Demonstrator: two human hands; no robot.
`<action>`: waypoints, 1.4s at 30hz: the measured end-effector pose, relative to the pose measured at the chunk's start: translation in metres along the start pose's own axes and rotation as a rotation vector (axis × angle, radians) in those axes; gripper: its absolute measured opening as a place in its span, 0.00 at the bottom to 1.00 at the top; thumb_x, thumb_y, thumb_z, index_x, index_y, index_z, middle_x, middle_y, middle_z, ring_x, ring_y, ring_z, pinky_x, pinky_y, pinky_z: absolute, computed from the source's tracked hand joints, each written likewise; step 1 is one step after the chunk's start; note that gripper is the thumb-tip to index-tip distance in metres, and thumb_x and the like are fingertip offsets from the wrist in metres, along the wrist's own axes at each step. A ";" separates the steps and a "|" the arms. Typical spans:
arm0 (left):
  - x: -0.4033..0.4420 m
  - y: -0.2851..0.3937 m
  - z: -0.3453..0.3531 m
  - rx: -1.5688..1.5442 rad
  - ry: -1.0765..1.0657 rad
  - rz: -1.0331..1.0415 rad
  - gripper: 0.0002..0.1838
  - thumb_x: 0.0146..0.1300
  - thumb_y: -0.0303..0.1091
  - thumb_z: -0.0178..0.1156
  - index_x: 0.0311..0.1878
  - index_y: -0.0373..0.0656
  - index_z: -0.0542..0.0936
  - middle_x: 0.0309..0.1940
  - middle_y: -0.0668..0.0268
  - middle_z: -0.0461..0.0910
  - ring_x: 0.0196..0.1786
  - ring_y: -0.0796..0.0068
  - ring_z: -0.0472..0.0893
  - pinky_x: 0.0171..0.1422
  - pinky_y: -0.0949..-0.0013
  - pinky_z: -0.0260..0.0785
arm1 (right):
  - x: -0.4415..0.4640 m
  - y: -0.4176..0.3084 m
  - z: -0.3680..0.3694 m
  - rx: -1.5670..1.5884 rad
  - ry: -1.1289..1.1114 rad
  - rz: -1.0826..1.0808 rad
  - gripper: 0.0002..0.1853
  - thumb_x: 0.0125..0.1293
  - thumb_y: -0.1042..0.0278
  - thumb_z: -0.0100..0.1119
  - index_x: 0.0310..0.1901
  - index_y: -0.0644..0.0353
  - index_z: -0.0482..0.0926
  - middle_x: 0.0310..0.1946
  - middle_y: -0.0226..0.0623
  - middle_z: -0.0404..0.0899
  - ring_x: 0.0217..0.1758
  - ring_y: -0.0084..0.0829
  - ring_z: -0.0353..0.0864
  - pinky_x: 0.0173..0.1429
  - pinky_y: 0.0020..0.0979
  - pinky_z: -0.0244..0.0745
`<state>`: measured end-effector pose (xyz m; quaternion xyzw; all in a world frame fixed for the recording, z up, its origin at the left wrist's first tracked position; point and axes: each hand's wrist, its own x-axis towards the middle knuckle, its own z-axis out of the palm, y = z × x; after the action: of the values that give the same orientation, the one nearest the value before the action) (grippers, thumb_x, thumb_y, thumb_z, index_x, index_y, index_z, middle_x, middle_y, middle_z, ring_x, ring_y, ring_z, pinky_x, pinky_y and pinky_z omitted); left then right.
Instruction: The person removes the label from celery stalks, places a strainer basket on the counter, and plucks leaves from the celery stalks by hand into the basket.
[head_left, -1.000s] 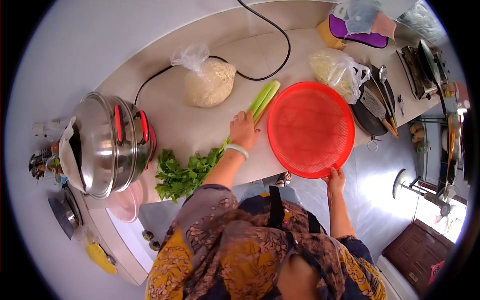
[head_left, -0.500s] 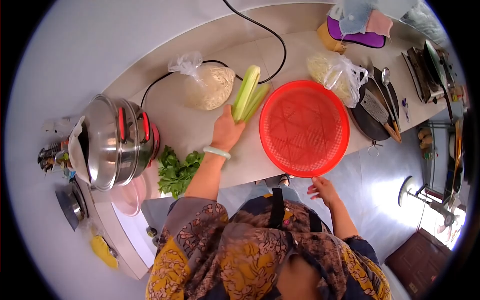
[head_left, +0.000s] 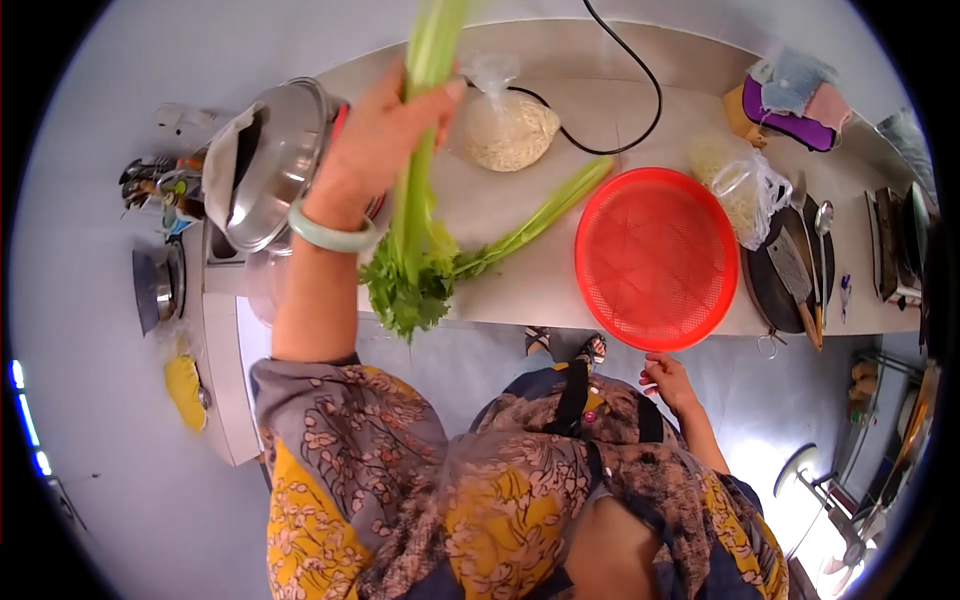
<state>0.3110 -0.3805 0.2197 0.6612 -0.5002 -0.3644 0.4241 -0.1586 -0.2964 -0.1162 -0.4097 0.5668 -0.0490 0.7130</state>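
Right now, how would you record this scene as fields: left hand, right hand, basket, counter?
left hand: gripping long green leafy celery over the pale beige counter
right hand: holding nothing visible; beside the near rim of a round red perforated plastic basket, contact unclear
basket: on the counter, rim reaching past its near edge
counter: more green celery, clear plastic bag of pale contents

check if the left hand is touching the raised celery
Touching. The head view shows it: the left hand grips the raised celery, with the thumb lying across the front of its stalks.
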 end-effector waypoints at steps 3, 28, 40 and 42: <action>0.001 0.037 -0.025 -0.232 0.044 0.109 0.21 0.69 0.39 0.56 0.60 0.37 0.73 0.31 0.72 0.73 0.29 0.85 0.69 0.33 0.79 0.63 | -0.001 -0.008 -0.001 -0.068 -0.022 -0.037 0.17 0.71 0.63 0.54 0.55 0.67 0.73 0.35 0.39 0.79 0.34 0.29 0.82 0.34 0.28 0.77; -0.052 0.149 -0.136 -0.077 -0.206 0.263 0.26 0.68 0.29 0.49 0.65 0.24 0.60 0.33 0.70 0.62 0.23 0.88 0.60 0.25 0.85 0.56 | 0.005 -0.111 0.051 -0.401 -0.072 -0.548 0.15 0.70 0.64 0.55 0.51 0.66 0.76 0.31 0.40 0.81 0.36 0.25 0.83 0.41 0.27 0.75; -0.066 0.117 -0.118 -0.822 -0.405 0.583 0.37 0.56 0.23 0.52 0.70 0.30 0.54 0.39 0.64 0.65 0.39 0.75 0.70 0.54 0.64 0.73 | -0.003 -0.244 0.096 -0.079 -0.200 -0.873 0.11 0.71 0.75 0.51 0.51 0.69 0.76 0.38 0.35 0.81 0.40 0.22 0.80 0.46 0.25 0.76; -0.059 0.112 -0.103 -0.923 -0.378 0.603 0.31 0.59 0.26 0.53 0.67 0.32 0.61 0.39 0.63 0.69 0.41 0.71 0.73 0.61 0.53 0.74 | -0.027 -0.280 0.092 0.059 -0.086 -0.920 0.10 0.72 0.74 0.51 0.49 0.67 0.77 0.37 0.34 0.81 0.39 0.20 0.79 0.45 0.24 0.76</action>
<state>0.3508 -0.3190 0.3652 0.1598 -0.5225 -0.5196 0.6568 0.0201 -0.4176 0.0856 -0.6000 0.2944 -0.3594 0.6513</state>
